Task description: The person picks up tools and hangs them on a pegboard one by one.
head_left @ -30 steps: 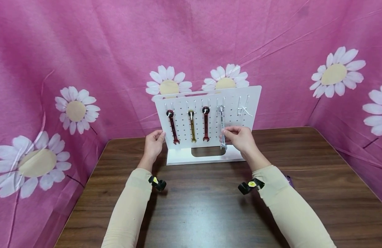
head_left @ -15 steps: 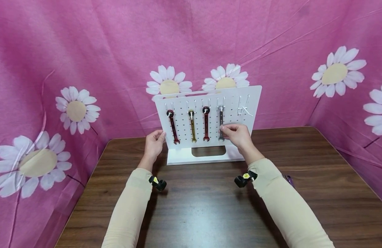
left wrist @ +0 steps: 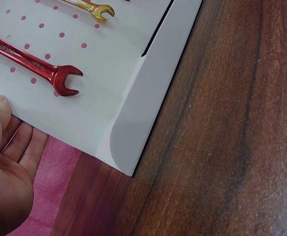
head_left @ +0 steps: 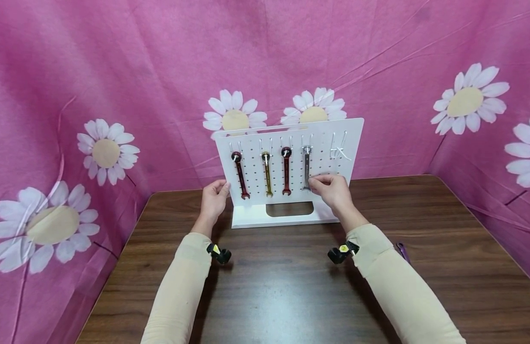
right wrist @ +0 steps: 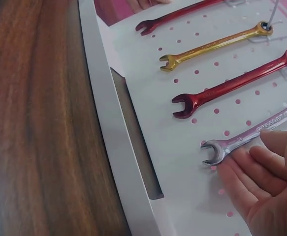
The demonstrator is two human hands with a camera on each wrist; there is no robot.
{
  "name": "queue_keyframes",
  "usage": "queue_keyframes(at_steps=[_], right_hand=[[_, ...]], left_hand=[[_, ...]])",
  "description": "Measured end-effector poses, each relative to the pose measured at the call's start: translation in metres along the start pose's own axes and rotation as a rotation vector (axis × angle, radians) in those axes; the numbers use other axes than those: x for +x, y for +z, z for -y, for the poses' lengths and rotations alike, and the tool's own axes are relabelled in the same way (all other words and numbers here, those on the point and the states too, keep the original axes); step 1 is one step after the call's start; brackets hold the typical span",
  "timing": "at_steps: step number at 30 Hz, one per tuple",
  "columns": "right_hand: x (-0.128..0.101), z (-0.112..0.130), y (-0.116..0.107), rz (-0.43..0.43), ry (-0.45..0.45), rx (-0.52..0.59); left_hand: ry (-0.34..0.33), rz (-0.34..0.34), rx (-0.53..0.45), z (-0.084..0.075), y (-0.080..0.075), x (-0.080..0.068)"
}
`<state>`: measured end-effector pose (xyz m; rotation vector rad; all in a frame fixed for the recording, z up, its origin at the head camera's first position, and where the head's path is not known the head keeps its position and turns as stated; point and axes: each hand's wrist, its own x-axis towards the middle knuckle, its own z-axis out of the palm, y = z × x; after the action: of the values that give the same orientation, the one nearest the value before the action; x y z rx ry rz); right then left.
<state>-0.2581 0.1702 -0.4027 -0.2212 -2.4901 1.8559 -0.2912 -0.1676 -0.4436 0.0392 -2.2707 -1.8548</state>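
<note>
A white pegboard (head_left: 275,193) stands upright on its base, with several wrenches hanging on its hooks. My left hand (head_left: 214,199) pinches the board's left edge, thumb in front and fingers behind in the left wrist view. With the right hand (head_left: 333,192) I hold the lower shank of a silver combination wrench (right wrist: 241,140), its thumb on top and fingers underneath. That wrench's ring end is up at a hook. Left of it hang a red wrench (head_left: 286,173), a yellow wrench (head_left: 267,176) and another red wrench (head_left: 241,177).
At the board's right end is a bare white hook (head_left: 340,152). A purple tool (head_left: 403,251), partly hidden by the right sleeve, lies on the wooden table (head_left: 265,286). Behind the table hangs a pink curtain (head_left: 265,57) with flowers.
The silver wrench's lower end has swung back from in front of the board to lie close against it. My right hand has moved slightly with it; the left hand has stayed put.
</note>
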Motion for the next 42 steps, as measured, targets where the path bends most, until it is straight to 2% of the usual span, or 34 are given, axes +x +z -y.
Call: queue_keyframes(at_steps=[6, 12, 19, 28, 38, 42], right_hand=[[-0.016, -0.002, -0.012, -0.020, -0.081, -0.082], [-0.033, -0.004, -0.027, -0.003, -0.083, -0.063], [-0.055, -0.005, -0.044, 0.060, -0.170, -0.033], [-0.081, -0.013, -0.075, 0.069, -0.221, -0.178], [-0.108, -0.033, -0.105, 0.061, -0.256, -0.238], [-0.120, -0.042, -0.120, 0.040, -0.257, -0.311]], left_hand=[[-0.001, -0.006, 0.013, 0.003, 0.000, 0.001], [0.004, -0.010, 0.020, 0.004, 0.000, 0.002], [0.004, -0.010, 0.046, 0.004, -0.001, 0.001], [-0.013, -0.006, 0.051, 0.003, -0.003, 0.001], [-0.023, 0.007, 0.043, 0.002, -0.002, 0.001], [-0.028, 0.007, 0.039, 0.003, -0.002, 0.001]])
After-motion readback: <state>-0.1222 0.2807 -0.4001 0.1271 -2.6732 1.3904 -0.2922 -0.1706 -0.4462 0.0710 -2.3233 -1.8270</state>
